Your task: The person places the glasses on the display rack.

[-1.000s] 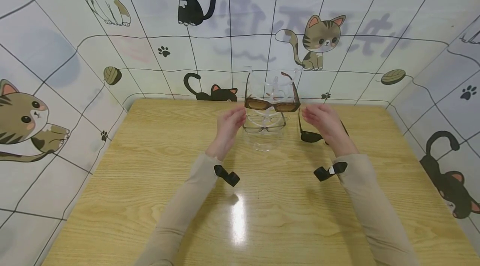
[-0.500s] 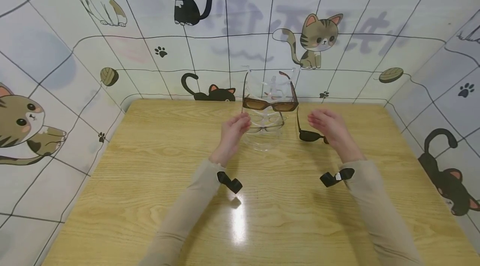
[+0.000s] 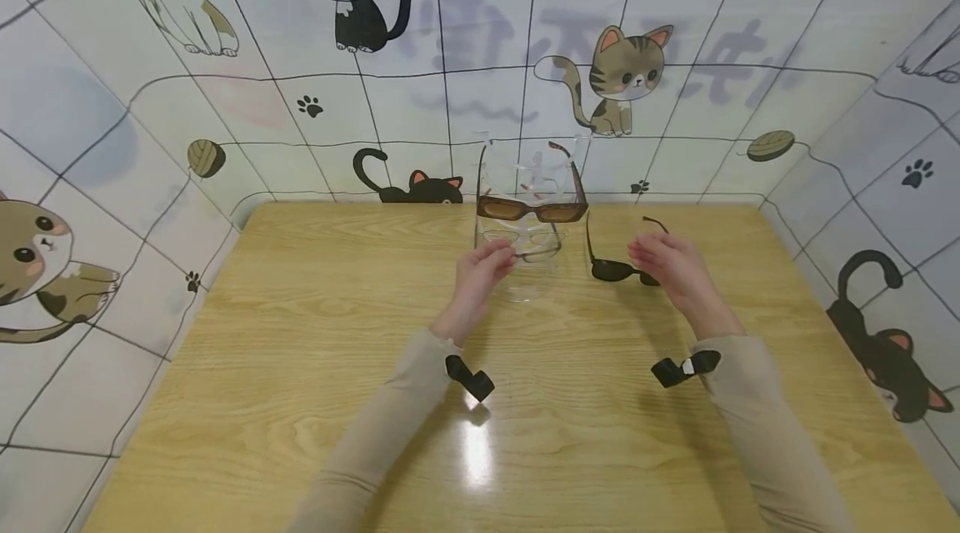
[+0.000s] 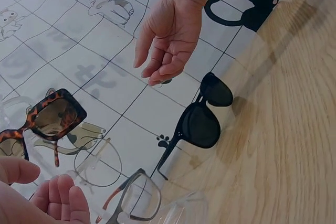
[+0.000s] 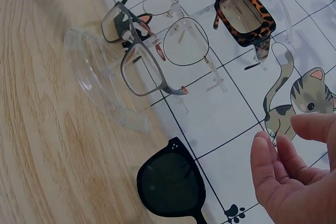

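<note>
A clear display stand point(image 3: 522, 293) carries three pairs of eyewear. Tortoiseshell sunglasses point(image 3: 495, 208) with brown lenses sit at the top, thin round glasses point(image 5: 186, 40) lie below them, and grey-framed glasses point(image 5: 142, 66) are lowest. My left hand point(image 3: 480, 279) is in front of the left side of the grey-framed glasses in the head view, its fingers loosely bent and holding nothing. Black sunglasses point(image 3: 611, 270) stand on the table to the right of the stand. My right hand point(image 3: 682, 279) hovers beside them, partly covering their right side, with relaxed fingers and nothing in its grasp.
The wooden table point(image 3: 337, 349) meets a white grid-patterned wall covering point(image 3: 420, 108) with cat drawings right behind the stand. Similar patterned sides rise at left and right. A small black camera is strapped to each wrist.
Both hands have drawn back toward the person from beside the tortoiseshell sunglasses. My right hand has shifted right, over the black sunglasses' side. The eyewear stays in place.
</note>
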Tool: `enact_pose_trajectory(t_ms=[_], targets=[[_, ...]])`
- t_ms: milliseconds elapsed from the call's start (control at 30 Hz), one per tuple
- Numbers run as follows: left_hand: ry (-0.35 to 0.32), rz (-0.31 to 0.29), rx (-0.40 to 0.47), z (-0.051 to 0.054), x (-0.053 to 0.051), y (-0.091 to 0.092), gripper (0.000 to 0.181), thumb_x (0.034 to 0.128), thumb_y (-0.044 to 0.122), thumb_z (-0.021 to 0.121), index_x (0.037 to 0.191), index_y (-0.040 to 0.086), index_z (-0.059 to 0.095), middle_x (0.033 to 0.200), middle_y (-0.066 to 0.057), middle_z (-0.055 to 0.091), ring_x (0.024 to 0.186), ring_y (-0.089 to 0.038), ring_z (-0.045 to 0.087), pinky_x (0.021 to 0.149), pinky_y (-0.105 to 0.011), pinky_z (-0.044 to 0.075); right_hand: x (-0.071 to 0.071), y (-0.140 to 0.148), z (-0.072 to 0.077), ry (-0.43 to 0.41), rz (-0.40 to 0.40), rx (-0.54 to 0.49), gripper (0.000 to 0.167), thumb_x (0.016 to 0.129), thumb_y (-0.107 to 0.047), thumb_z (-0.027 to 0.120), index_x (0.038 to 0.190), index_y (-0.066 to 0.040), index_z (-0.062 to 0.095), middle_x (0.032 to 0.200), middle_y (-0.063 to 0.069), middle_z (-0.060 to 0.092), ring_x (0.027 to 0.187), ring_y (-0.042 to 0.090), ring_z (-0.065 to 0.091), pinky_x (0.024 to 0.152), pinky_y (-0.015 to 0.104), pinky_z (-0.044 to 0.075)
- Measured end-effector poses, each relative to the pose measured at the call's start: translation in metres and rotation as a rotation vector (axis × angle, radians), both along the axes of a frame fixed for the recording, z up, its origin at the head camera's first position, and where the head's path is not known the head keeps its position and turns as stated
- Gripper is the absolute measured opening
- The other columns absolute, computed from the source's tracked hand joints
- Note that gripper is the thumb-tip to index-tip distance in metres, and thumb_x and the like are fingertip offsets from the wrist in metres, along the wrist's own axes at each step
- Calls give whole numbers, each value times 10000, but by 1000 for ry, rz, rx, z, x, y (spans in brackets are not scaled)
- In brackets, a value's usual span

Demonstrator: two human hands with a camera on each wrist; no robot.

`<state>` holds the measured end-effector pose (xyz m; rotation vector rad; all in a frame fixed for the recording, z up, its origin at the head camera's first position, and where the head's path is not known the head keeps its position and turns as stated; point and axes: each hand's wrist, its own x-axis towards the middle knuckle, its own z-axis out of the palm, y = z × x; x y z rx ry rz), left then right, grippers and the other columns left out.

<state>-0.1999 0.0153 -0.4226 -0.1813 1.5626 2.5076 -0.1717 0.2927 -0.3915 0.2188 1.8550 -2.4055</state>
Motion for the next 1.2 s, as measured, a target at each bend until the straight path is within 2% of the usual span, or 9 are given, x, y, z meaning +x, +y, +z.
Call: enact_pose_trajectory(t_ms=[133, 267, 467, 667, 733, 833, 967, 1067, 1200], targets=[[13, -16, -3, -2, 3, 9, 276, 880, -42, 580, 1124, -170, 562, 885, -74, 635, 718, -87, 607, 684, -183, 519, 4, 7, -4, -2, -9, -8, 68, 940, -108, 566, 980, -53, 571, 879, 6, 671, 832, 96, 639, 798, 202, 525], [17, -44, -16, -4, 5, 20, 284, 886, -34, 579, 1139, -162, 563, 956, -141, 643, 716, -77, 603, 730, -225, 530, 10, 14, -6, -24, -30, -9, 58, 936, -122, 576, 974, -87, 602, 884, -6, 677, 827, 86, 644, 784, 195, 527], [-1, -101, -65, -6, 7, 40, 284, 896, 15, 592, 1144, -123, 577, 901, -65, 636, 763, -99, 598, 812, -287, 529, 16, 25, -7, -39, -57, -38, 42, 927, -111, 589, 943, -90, 622, 881, -1, 675, 828, 97, 647, 764, 193, 531], [-11, -152, -84, -9, 8, 62, 259, 905, 30, 590, 1131, -96, 601, 1051, -212, 631, 744, -86, 594, 766, -247, 530, 22, 35, -8, -36, -63, -62, 44, 936, -88, 568, 951, -62, 600, 864, 13, 679, 811, 100, 651, 757, 195, 534], [-17, -148, -83, -11, 8, 69, 230, 896, 22, 602, 1100, -81, 626, 1040, -221, 641, 721, -79, 600, 778, -272, 538, 24, 38, -10, -40, -72, -79, 56, 936, -76, 564, 933, -59, 618, 854, 19, 684, 804, 106, 654, 750, 199, 537], [-28, -136, -86, -16, 7, 80, 199, 880, 18, 621, 1057, -69, 648, 911, -140, 669, 708, -86, 610, 822, -340, 538, 25, 42, -11, -44, -85, -95, 86, 935, -60, 560, 901, -62, 639, 844, 27, 690, 792, 111, 659, 737, 200, 541], [-50, -136, -110, -23, 4, 94, 229, 877, 23, 624, 1081, -79, 635, 914, -135, 676, 828, -232, 654, 890, -410, 507, 27, 46, -13, -46, -98, -103, 121, 935, -50, 555, 868, -79, 651, 835, 25, 690, 785, 108, 658, 728, 199, 542], [-49, -138, -177, -29, 2, 104, 249, 878, 46, 631, 1098, -71, 639, 976, -150, 673, 902, -274, 646, 886, -397, 510, 28, 49, -14, -55, -116, -107, 127, 934, -46, 554, 867, -82, 655, 826, 18, 685, 782, 102, 655, 732, 198, 541], [-49, -100, -244, -36, 0, 115, 211, 874, 59, 637, 1056, -44, 669, 923, -97, 671, 813, -185, 635, 825, -340, 536, 29, 52, -15, -64, -148, -85, 97, 931, -45, 560, 891, -70, 644, 819, 7, 678, 784, 91, 649, 741, 191, 538]])
